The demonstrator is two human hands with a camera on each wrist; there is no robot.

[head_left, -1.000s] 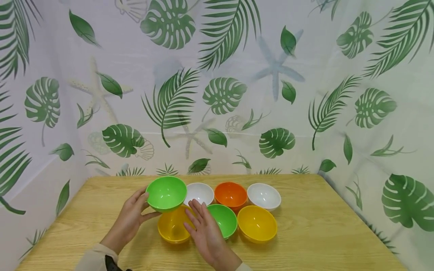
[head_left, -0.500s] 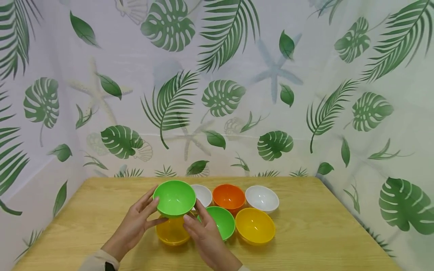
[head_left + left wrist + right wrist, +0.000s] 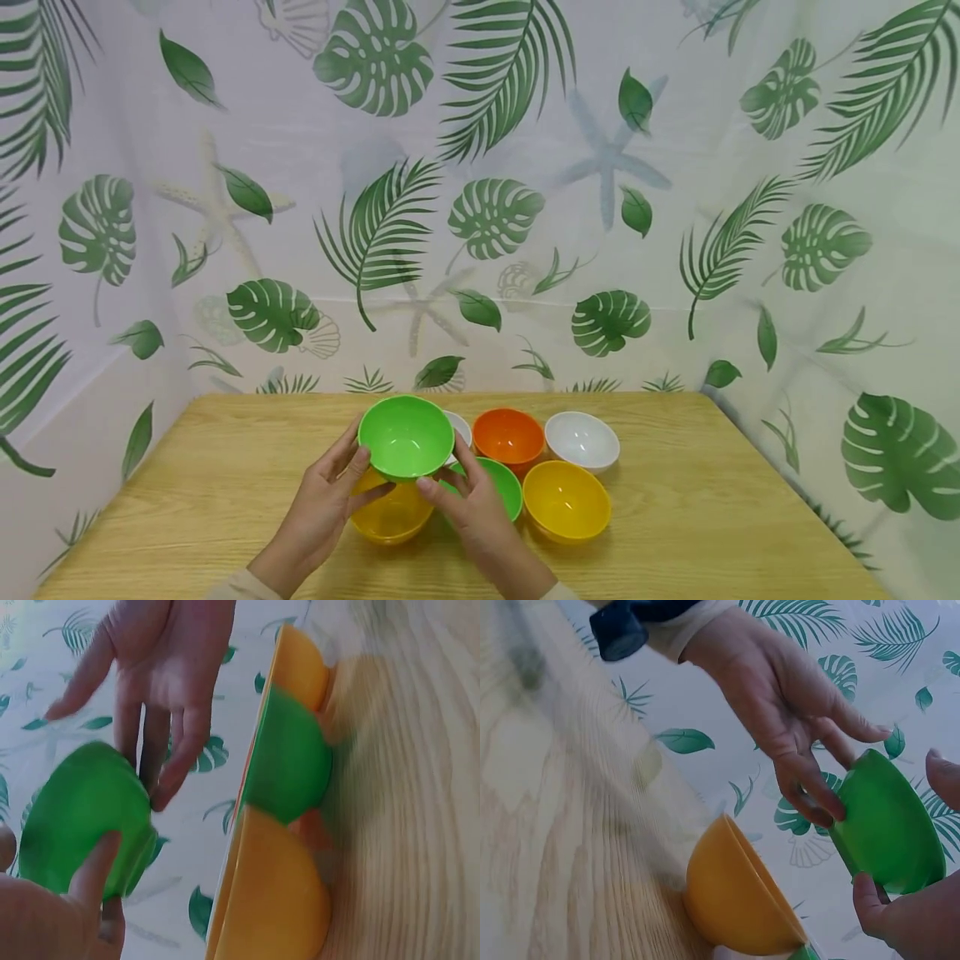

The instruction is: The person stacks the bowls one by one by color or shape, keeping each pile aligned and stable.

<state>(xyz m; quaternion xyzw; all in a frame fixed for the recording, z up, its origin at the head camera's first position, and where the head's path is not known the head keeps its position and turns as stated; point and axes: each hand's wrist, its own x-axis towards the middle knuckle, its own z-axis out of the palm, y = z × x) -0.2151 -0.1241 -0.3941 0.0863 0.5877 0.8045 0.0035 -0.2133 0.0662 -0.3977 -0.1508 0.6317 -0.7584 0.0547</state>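
Both hands hold a green bowl [image 3: 406, 437] up above the table, its inside tilted toward the head camera. My left hand [image 3: 318, 496] grips its left side, thumb near the rim and fingers behind and beneath. From the right, my right hand [image 3: 483, 517] has its fingers against the side and its thumb by the lower edge. Below the lifted bowl stands a yellow bowl [image 3: 390, 514], partly covered by it and the left hand. A second green bowl [image 3: 507, 492] is partly behind the right hand. In the right wrist view, the held bowl [image 3: 889, 825] shows its underside, fingers around it.
On the wooden table [image 3: 720, 517], the back row has a mostly hidden white bowl [image 3: 462, 427], an orange bowl [image 3: 507, 437] and another white bowl [image 3: 582, 442]. A yellow bowl [image 3: 566, 502] stands front right. Leaf-patterned curtain [image 3: 510, 350] hangs behind the table.
The right hand has come from open beside the bowl to holding its right side. The held green bowl has moved right with both hands, covering more of the left white bowl.
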